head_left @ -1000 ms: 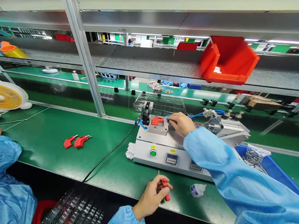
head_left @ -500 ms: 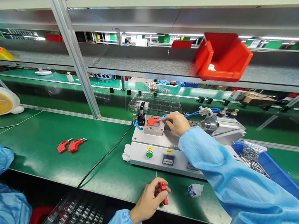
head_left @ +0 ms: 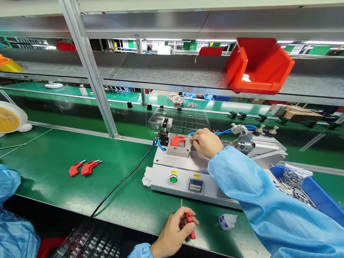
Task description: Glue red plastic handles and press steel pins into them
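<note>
Near the bench's front edge, my left hand [head_left: 173, 235] is closed around a small red plastic handle [head_left: 191, 226]; a thin metal rod points up beside the fingers. My right hand [head_left: 207, 142] reaches over the grey bench machine [head_left: 177, 185], its fingers pinched at a thin metal rod by the metal fixture block. An angled red plastic handle [head_left: 177, 140] lies in that block, left of my right fingertips. The fingers partly hide the rod. Two more red handles [head_left: 89, 167] with short metal rods lie on the green bench to the left.
A small white bottle [head_left: 228, 221] lies right of my left hand. A blue tray [head_left: 327, 199] of metal rods stands right of the machine. A black cable [head_left: 123, 177] crosses the bench. Clear plastic trays [head_left: 80, 251] sit below the edge. Another person's blue sleeve [head_left: 1, 186] is at left.
The whole view has shifted slightly right. Both hands keep nearly the same places and grips relative to the machine and bench.
</note>
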